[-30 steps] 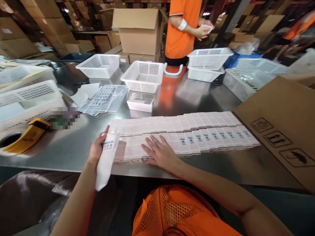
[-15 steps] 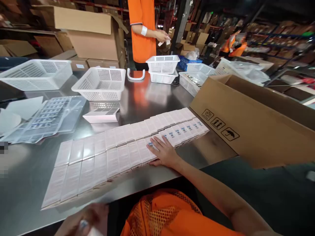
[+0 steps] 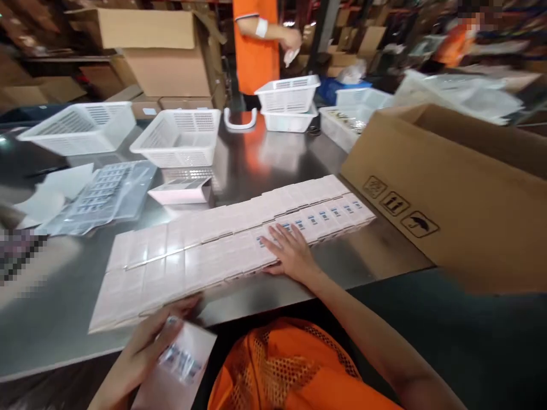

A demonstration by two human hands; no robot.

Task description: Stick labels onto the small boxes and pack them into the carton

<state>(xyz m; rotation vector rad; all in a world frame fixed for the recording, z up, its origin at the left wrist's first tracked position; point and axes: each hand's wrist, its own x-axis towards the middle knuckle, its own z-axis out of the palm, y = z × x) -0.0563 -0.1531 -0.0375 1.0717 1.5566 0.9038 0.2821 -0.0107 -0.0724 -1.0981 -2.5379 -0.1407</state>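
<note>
On the shiny steel worktop (image 3: 273, 165), two long rows of small flat white cartons (image 3: 231, 239) are laid side by side, close to the near edge. The right hand (image 3: 290, 253) is laid flat on the front row, near its middle, with the fingers spread and pressed down on the carton tops; nothing is gripped by it. The left hand (image 3: 149, 344) is held just below the worktop edge, and its fingers are closed on a white sheet of small blue-printed labels (image 3: 182, 359).

Blue labels are seen on the cartons of the front row to the right of the right hand. On the cartons to the left of it no labels can be made out, though glare covers part of them. By this it is judged that somewhat less than half of the front row is labelled, and the left part is not yet done. The back row appears bare.

A large open brown cardboard box (image 3: 448, 188) is placed at the right end of the rows, touching them or nearly so.
</note>
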